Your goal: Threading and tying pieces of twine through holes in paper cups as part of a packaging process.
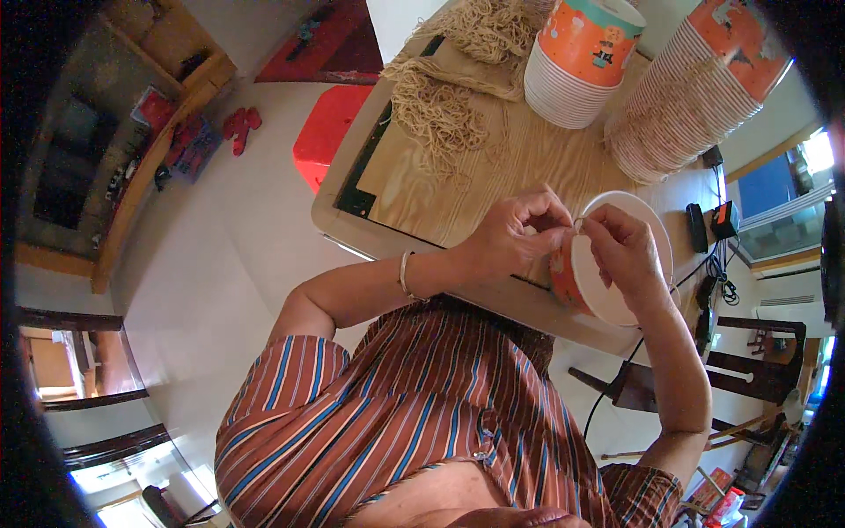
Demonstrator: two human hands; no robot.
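Observation:
An orange paper bucket (607, 282) with a white inside lies tilted at the table's near edge, its mouth facing right. At its rim the fingertips of both my hands meet. My left hand (532, 231) is closed in a pinch at the rim's upper left. My right hand (627, 251) reaches across the mouth, thumb and forefinger pinched beside the left's. Between the fingertips shows a bit of thin pale cord; its exact run is hidden. Beyond lies a loose pile of tan cords (440, 114) on the wooden table (414, 207).
Two tall stacks of nested orange-and-white buckets stand at the back, a left stack (572, 79) and a right stack (695, 97) with tan cords draped over it. A red stool (326, 132) is left of the table. Black cables (726, 273) and a dark wooden chair (739, 370) are at right.

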